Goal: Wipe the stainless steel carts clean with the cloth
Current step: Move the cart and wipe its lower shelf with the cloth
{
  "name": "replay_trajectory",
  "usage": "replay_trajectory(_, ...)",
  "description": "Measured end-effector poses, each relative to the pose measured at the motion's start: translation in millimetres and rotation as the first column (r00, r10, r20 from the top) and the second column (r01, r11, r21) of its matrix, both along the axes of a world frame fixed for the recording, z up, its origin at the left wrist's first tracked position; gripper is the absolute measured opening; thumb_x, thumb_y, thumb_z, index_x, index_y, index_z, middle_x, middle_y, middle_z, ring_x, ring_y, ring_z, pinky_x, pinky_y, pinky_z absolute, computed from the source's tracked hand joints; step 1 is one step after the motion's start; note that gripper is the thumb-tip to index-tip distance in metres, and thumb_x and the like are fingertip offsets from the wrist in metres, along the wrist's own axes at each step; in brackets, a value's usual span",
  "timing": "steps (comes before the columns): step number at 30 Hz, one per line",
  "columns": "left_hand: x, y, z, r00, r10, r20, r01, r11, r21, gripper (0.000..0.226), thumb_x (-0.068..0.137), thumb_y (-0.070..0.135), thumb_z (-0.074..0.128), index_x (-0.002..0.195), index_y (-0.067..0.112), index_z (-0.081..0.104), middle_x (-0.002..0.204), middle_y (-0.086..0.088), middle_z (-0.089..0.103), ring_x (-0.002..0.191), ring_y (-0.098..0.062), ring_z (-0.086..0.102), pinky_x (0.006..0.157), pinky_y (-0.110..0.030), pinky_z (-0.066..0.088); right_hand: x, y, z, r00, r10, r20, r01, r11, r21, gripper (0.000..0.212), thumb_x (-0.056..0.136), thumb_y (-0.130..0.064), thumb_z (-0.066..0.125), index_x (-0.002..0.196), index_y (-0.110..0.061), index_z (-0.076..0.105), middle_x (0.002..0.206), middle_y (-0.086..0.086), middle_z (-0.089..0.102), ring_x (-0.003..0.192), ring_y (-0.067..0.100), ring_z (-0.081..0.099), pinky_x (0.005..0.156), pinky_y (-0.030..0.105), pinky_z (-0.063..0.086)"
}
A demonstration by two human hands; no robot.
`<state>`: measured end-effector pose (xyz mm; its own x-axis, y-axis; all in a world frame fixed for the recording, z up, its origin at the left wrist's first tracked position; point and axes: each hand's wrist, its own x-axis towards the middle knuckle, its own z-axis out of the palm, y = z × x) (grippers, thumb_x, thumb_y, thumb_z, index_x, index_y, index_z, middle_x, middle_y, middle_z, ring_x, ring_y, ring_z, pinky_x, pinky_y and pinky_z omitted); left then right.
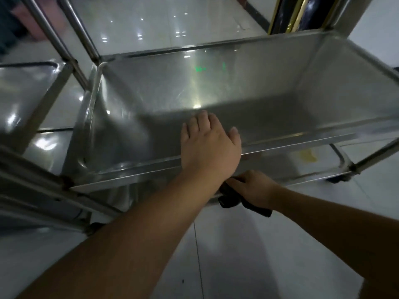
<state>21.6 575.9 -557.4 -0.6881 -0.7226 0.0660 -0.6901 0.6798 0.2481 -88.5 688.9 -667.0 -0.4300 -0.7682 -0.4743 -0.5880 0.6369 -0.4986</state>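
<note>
Steel lay under the fingers (203, 121) of the left hand (208, 147), which stretched out straight and flat over the near rim of the cart (248, 83), their tips reaching into its deep top tray. Below that rim the right hand (253, 188) curled around a dark cloth (231, 200), gripping it against the cart's near outer side; how the cloth touched the metal was blurred, perhaps pressed to the tray's underside. A yellowish smear showed on the lower shelf (306, 156). To the left stood a second steel cart (26, 87), just beside the first, both on a glossy pale tiled floor (248, 255).
</note>
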Motion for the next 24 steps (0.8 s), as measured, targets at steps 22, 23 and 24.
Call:
replay_trajectory(22, 213, -2, -162, 0.993, -0.109, -0.036, 0.108, 0.994, -0.027, 0.054, 0.1, 0.029, 0.06, 0.153, 0.017, 0.055, 0.15, -0.001, 0.053, 0.14, -0.021, 0.046, 0.116, -0.034, 0.03, 26, -104, -100, 0.994, 0.065, -0.088, -0.086, 0.96, -0.266, 0.063, 0.101, -0.069, 0.039, 0.078, -0.018, 0.069, 0.071, 0.006, 0.068, 0.064, 0.022, 0.066, 0.055, 0.031, 0.04)
replay_trajectory(23, 222, -8, -172, 0.994, -0.106, 0.021, 0.107, 0.994, -0.034, 0.054, 0.1, 0.028, 0.062, 0.152, 0.016, 0.056, 0.147, -0.003, 0.056, 0.135, -0.022, 0.049, 0.112, -0.036, 0.033, 30, -109, -104, 0.987, 0.106, -0.117, -0.133, 0.96, -0.247, 0.063, 0.101, -0.069, 0.038, 0.078, -0.019, 0.068, 0.071, 0.005, 0.067, 0.064, 0.02, 0.064, 0.055, 0.03, 0.038)
replay_trajectory(24, 231, -13, -182, 0.991, -0.117, 0.072, 0.12, 0.992, -0.044, 0.053, 0.099, 0.027, 0.063, 0.15, 0.016, 0.057, 0.143, -0.004, 0.059, 0.13, -0.024, 0.052, 0.108, -0.037, 0.037, 34, -113, -108, 0.98, 0.134, -0.145, -0.166, 0.958, -0.233, 0.063, 0.101, -0.069, 0.037, 0.08, -0.02, 0.069, 0.071, 0.003, 0.066, 0.064, 0.018, 0.063, 0.054, 0.029, 0.037)
